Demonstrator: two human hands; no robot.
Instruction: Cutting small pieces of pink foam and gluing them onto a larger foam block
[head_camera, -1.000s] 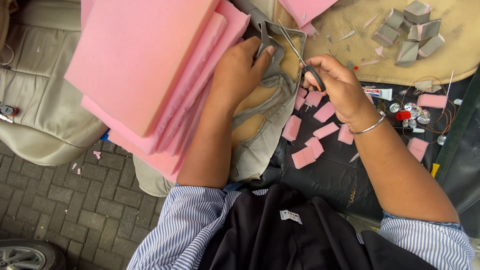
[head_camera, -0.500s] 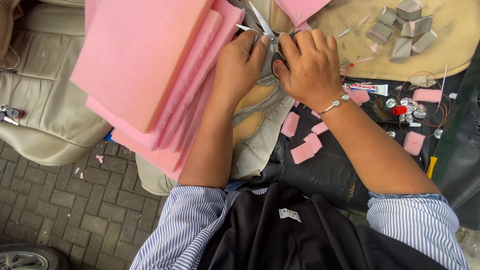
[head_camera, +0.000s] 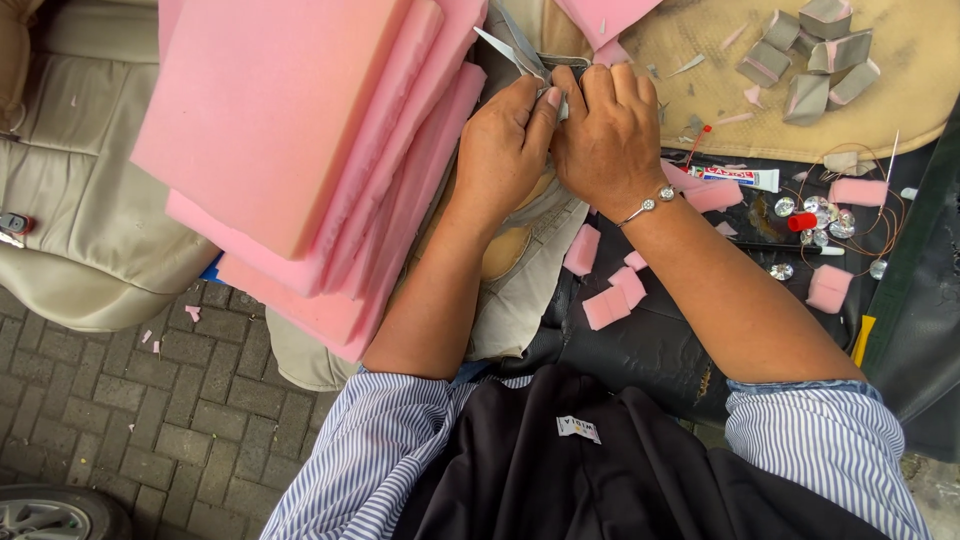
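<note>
Both hands meet at the far edge: left hand (head_camera: 505, 150) pins the grey piece (head_camera: 560, 70) flat w/ closed fingers, right hand (head_camera: 610, 135) closed on scissors (head_camera: 515, 50), steadying the cut. Pink foam stack (head_camera: 300, 150) sits left; foam scraps (head_camera: 610, 300) lie nearer.

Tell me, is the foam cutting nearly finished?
Partly, by the look of it. Done: small pink foam pieces and grey offcuts already lie cut on the bench. In hand: the left hand and right hand press together over something small, with scissors poking out above them. Left: a thick stack of whole foam sheets looks uncut, so plenty may remain.
</note>
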